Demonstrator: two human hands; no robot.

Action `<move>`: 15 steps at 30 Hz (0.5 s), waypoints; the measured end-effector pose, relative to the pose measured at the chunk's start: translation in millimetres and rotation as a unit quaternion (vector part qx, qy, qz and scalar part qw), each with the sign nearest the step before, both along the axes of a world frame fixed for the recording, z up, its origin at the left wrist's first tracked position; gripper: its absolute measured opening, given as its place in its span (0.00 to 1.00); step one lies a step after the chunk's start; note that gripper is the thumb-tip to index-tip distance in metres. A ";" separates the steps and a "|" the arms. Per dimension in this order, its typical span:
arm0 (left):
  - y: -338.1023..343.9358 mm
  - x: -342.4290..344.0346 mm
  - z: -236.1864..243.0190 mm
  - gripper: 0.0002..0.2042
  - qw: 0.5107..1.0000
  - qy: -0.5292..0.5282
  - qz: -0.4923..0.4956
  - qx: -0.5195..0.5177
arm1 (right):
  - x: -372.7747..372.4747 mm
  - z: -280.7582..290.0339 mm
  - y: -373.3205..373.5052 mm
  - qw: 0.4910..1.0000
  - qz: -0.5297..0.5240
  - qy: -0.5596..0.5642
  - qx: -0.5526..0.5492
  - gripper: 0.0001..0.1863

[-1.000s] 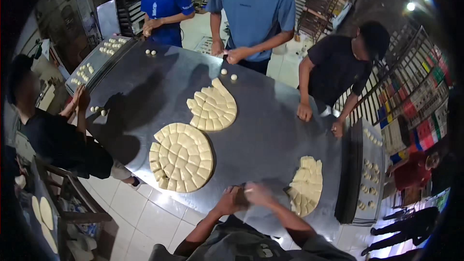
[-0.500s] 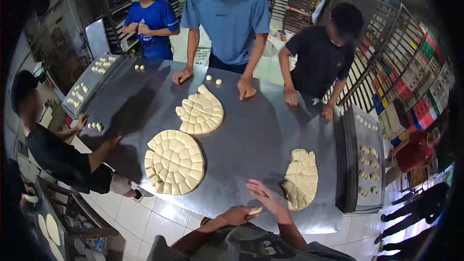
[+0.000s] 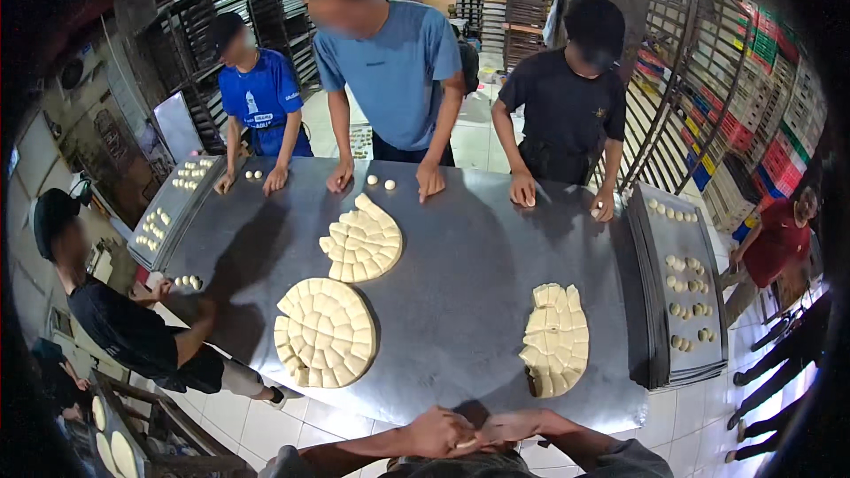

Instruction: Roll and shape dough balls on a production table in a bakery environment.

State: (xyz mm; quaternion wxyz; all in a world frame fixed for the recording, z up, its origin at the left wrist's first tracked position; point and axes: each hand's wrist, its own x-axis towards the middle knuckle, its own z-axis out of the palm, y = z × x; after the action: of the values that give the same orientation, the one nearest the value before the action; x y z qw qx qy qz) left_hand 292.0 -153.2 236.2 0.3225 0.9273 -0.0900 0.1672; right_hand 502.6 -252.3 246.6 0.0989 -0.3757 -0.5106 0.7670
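Note:
At the near edge of the steel table (image 3: 460,283), my left hand (image 3: 443,429) is curled closed and meets my right hand (image 3: 509,427), whose fingers are bent together; what is between them is hidden. A partial slab of pale dough (image 3: 556,336), scored into pieces, lies just beyond my right hand. To the left are a large round of scored dough (image 3: 325,332) and, farther back, a partly broken-up round (image 3: 363,243). Small dough balls (image 3: 390,184) sit along the far side, by co-workers' hands.
Three co-workers (image 3: 385,71) stand across the table, another (image 3: 133,327) at the left. Trays of dough balls flank it on the left (image 3: 181,195) and right (image 3: 673,248). A person in red (image 3: 775,248) stands far right; racks, crates (image 3: 753,124) and a side bench (image 3: 155,447) surround us.
The view has tilted up, shifting the table downward in it. My right hand, spread half a second ago, has come onto my left. The co-workers' hands have come down onto the table.

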 end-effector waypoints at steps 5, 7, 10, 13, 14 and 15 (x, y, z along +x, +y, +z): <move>45.8 -46.0 -65.2 0.16 0.965 0.152 0.213 -0.021 | 44.8 -110.6 -37.7 0.956 -0.201 -0.193 0.093 0.20; 26.1 -56.4 -104.6 0.17 0.956 0.114 0.268 0.032 | -5.9 -165.8 -31.3 0.905 -0.289 -0.276 0.146 0.17; 4.4 -47.7 -148.7 0.19 0.897 0.024 0.391 0.206 | -4.7 -271.7 -104.9 0.792 -0.411 -0.390 0.228 0.17; 56.7 -48.5 -150.4 0.24 0.907 0.075 0.389 0.144 | 6.6 -196.1 -66.2 0.527 -0.106 -0.674 0.507 0.18; 69.1 -24.8 -148.1 0.21 0.901 0.061 0.413 0.114 | 14.2 -192.8 -33.0 0.508 -0.179 -0.656 0.529 0.19; 72.6 -1.6 -158.0 0.19 0.892 0.050 0.442 0.085 | 16.1 -193.2 -7.2 0.490 -0.250 -0.629 0.549 0.19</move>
State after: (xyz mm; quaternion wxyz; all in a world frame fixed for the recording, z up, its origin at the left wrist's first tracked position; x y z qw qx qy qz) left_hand 290.4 -80.6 78.2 0.1397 0.9023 0.3316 0.2374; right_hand 518.7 -259.5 53.4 0.1254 -0.7399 -0.6398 -0.1660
